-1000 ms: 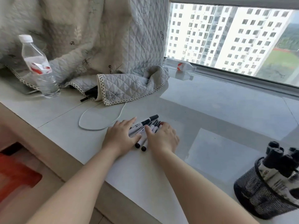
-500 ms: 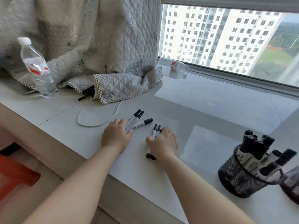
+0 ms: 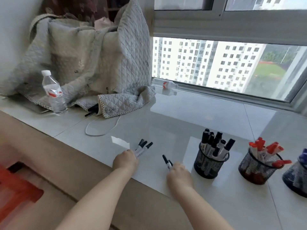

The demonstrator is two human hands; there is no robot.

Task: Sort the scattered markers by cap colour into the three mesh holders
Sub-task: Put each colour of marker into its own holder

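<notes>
Both hands have pulled apart and closed since half a second ago: the left hand (image 3: 125, 161) now grips three black-capped markers (image 3: 142, 147), and the right hand (image 3: 178, 174) two black markers (image 3: 167, 162), just above the table (image 3: 182, 117) left of the black holder (image 3: 209, 163). These markers look light, stiff and smooth, so gripping mid-barrel seems safest.

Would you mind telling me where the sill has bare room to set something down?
Bare stone runs between the quilt and the black-marker holder, up to the window frame. The front edge right of the right hand is free too. It is crowded around the three holders and by the water bottle and cable.
</notes>
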